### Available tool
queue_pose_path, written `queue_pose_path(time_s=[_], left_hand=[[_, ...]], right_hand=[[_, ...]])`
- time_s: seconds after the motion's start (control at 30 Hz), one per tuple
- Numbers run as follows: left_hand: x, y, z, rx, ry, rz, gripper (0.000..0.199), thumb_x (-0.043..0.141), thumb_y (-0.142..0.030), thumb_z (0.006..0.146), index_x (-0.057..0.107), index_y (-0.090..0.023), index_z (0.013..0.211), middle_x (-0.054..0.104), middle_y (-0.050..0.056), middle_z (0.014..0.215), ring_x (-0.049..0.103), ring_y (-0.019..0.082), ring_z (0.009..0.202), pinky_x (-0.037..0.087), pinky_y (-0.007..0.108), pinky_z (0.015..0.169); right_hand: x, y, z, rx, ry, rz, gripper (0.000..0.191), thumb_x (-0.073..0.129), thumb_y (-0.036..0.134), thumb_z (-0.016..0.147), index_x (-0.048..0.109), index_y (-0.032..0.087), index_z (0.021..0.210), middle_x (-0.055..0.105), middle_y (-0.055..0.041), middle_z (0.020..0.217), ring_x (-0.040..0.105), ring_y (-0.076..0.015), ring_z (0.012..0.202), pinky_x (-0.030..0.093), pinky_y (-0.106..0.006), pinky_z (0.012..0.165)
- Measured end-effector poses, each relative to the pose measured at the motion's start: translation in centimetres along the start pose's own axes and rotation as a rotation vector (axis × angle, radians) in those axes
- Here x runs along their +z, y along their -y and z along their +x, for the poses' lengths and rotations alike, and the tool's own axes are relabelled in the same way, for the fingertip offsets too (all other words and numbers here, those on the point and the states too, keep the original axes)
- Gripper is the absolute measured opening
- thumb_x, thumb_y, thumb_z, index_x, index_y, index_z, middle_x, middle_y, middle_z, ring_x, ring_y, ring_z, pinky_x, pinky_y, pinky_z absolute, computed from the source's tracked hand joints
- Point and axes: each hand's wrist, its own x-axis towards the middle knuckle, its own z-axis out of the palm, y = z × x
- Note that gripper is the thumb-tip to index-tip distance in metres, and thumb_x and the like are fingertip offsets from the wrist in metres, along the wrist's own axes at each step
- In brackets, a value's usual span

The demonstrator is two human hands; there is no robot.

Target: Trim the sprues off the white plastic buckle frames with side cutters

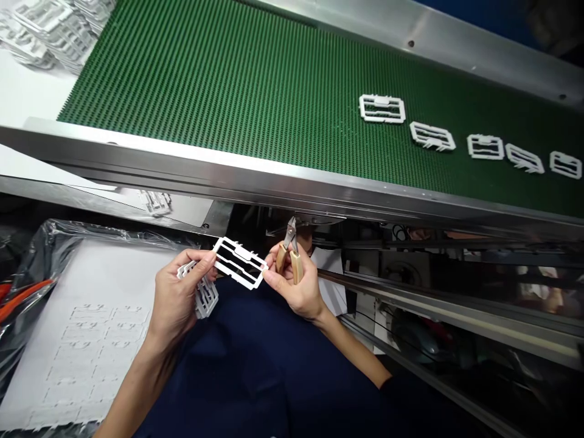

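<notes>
Between my hands is a white plastic frame (pixel 240 263) with cross bars and small prongs, tilted above my lap. My left hand (pixel 180 292) pinches its left end between thumb and finger, and its other fingers hold several more white frames (pixel 206 298) against the palm. At the right end, the thumb and a finger of my right hand (pixel 294 283) touch the same frame. Nippers (pixel 291 249) with worn tan handles rest in my right hand, jaws pointing up and away from me.
A green ribbed conveyor belt (pixel 219 79) with a metal rail (pixel 255 176) runs across ahead; several white frames (pixel 382 109) lie on its right part. White frames are heaped (pixel 55 30) at the far left. A plastic-lined box (pixel 91 316) with white sheet stands at lower left.
</notes>
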Motion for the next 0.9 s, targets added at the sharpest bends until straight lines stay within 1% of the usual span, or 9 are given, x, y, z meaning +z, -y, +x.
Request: queue_pose_path(time_s=[0.2, 0.43, 0.77, 0.9], left_hand=[[-0.16, 0.44, 0.40, -0.049, 0.008, -0.007, 0.019, 0.075, -0.031, 0.067, 0.064, -0.017, 0.074, 0.054, -0.002, 0.058, 0.052, 0.011, 0.054, 0.044, 0.021, 0.054], [0.15, 0.71, 0.78, -0.096, -0.003, -0.006, 0.022, 0.077, -0.031, 0.064, 0.064, -0.016, 0.074, 0.056, -0.002, 0.057, 0.052, 0.011, 0.052, 0.048, 0.024, 0.058], [0.11, 0.73, 0.89, -0.117, -0.009, -0.005, 0.022, 0.077, -0.030, 0.064, 0.063, -0.015, 0.073, 0.056, -0.002, 0.056, 0.051, 0.010, 0.052, 0.045, 0.023, 0.056], [0.21, 0.84, 0.71, -0.076, -0.002, 0.003, 0.020, 0.075, -0.030, 0.068, 0.063, -0.015, 0.074, 0.055, -0.002, 0.057, 0.051, 0.010, 0.053, 0.044, 0.022, 0.057]], right_hand=[[-0.08, -0.10, 0.06, 0.005, 0.004, -0.011, 0.032, 0.067, 0.023, 0.075, 0.049, 0.021, 0.101, 0.054, -0.0012, 0.085, 0.052, -0.0107, 0.071, 0.047, -0.025, 0.069], [-0.18, 0.02, 0.15, 0.003, -0.001, -0.015, 0.030, 0.066, 0.022, 0.075, 0.049, 0.020, 0.100, 0.053, -0.0014, 0.085, 0.051, -0.0099, 0.070, 0.046, -0.024, 0.067], [-0.38, 0.09, 0.25, 0.007, 0.017, -0.003, 0.031, 0.066, 0.020, 0.075, 0.048, 0.020, 0.100, 0.052, -0.0007, 0.085, 0.051, -0.0093, 0.070, 0.045, -0.024, 0.067], [-0.45, 0.09, 0.25, 0.015, 0.015, -0.008, 0.031, 0.065, 0.020, 0.076, 0.048, 0.020, 0.101, 0.052, -0.0007, 0.086, 0.051, -0.0097, 0.073, 0.045, -0.024, 0.069]])
